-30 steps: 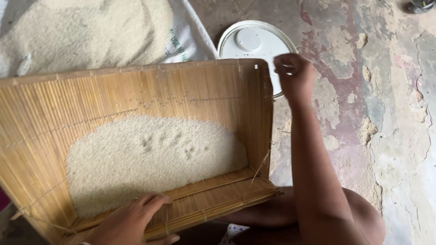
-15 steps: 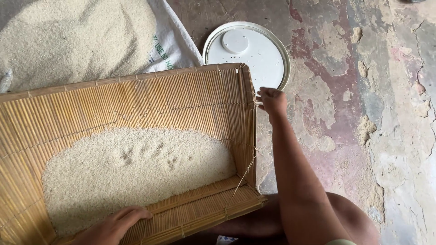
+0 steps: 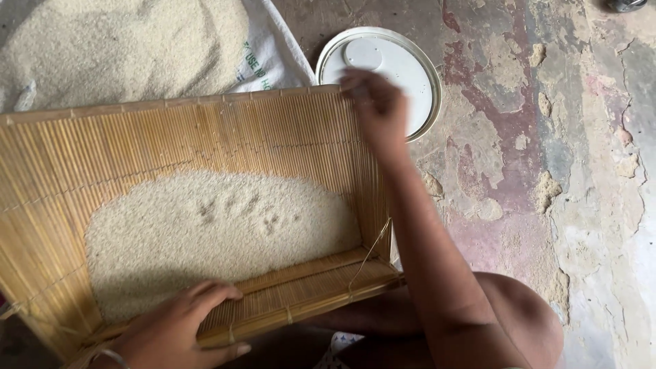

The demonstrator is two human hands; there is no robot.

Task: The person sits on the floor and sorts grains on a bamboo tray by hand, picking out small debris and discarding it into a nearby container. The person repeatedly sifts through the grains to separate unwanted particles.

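We see a woven bamboo tray [image 3: 205,137] heaped with pale grainy rice [image 3: 219,232]; left hand [image 3: 178,328] clamps its near edge, blurred right hand [image 3: 372,102] seemingly pinches the far corner.

Right hand [image 3: 374,102]: motion-blurred, fingers indistinct, grip on anything cannot be told; left hand [image 3: 179,329]: wrist cut by bottom edge; bamboo tray [image 3: 225,130]: left corner out of frame; rice heap on sack [image 3: 102,48] (top cropped); dark object [image 3: 625,4]: mostly cut off, unidentifiable.
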